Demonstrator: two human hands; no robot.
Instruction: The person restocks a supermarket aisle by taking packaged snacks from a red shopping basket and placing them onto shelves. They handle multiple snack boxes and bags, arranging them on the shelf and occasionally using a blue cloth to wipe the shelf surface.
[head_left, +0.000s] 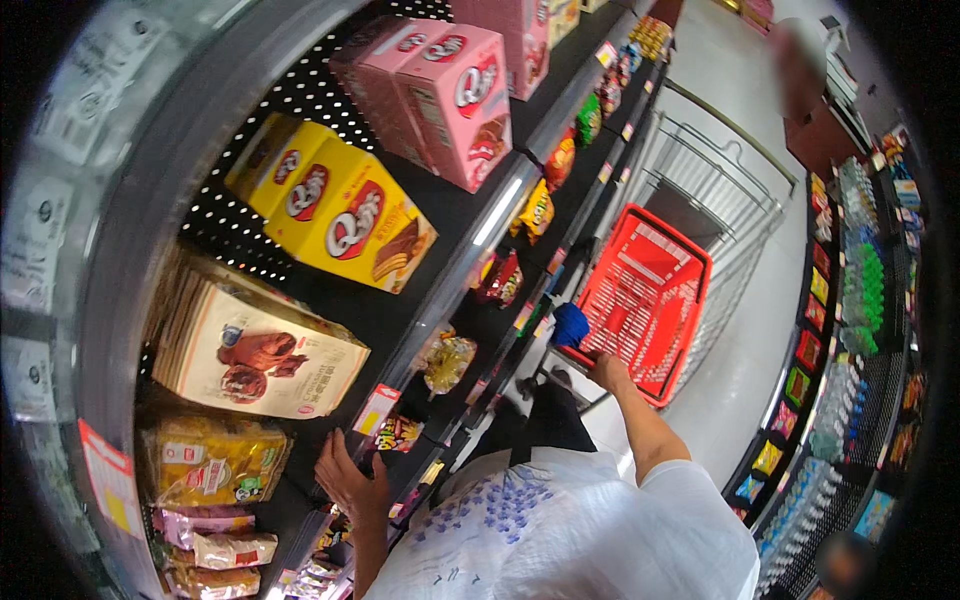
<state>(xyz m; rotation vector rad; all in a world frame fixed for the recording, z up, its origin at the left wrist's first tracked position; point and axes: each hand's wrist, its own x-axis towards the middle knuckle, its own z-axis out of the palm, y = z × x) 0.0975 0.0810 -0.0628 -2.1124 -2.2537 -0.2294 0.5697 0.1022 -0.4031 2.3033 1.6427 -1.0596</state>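
My left hand (349, 480) is at the front edge of a black shelf (420, 307), thumb and fingers apart, holding nothing. Just beyond it stand cream-coloured bags (262, 349) picturing chocolate pastries, and a yellow-brown snack pack (217, 461) lies to its left. My right hand (607, 373) is closed on the near rim of a red plastic shopping basket (686, 330); its fingertips are partly hidden. The basket sits on a metal shopping cart (739, 217). A blue bundle (570, 325), perhaps fabric, is by the basket's left near corner.
Yellow snack boxes (337, 202) and pink boxes (450, 97) stand farther along the shelf. Lower shelves hold bright snack bags (534, 214). Across the aisle, racks carry bottles (862, 292) and packets (799, 382). Pale floor (720, 405) runs beside the cart.
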